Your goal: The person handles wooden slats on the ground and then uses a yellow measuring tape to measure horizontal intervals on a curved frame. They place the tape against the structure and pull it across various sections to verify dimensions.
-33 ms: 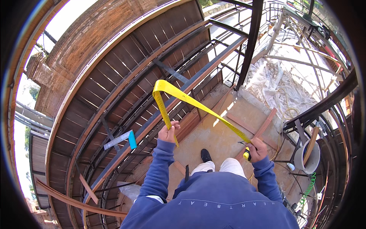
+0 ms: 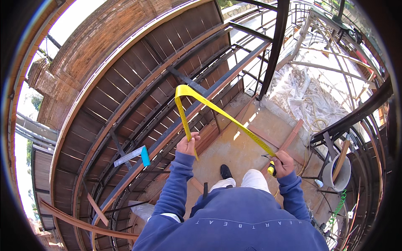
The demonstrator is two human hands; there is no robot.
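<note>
A yellow tape measure blade (image 2: 226, 117) is pulled out between my hands and folds over in a tall bend. My left hand (image 2: 188, 143) is closed on the blade, with its free end hanging just below the fingers. The tape's yellow and black case (image 2: 271, 169) sits in my right hand (image 2: 284, 163), whose fingers are wrapped round it; part of the case is hidden by them. Left of my left hand, a try square (image 2: 133, 156) with a blue-green stock and silver blade rests on the curved metal frame (image 2: 161, 144).
Curved dark plank tiers (image 2: 121, 79) on steel framing fill the left. Wooden boards (image 2: 291, 136) lie on the floor ahead. At right stand a grey bucket (image 2: 343, 173) holding a wooden piece, a green coiled hose (image 2: 337, 207) and a dark steel beam (image 2: 356, 113). Plastic sheeting (image 2: 303, 94) lies beyond.
My left hand has shifted slightly right, and the bend of the tape blade has moved right and a little away with it. My right hand has hardly moved.
</note>
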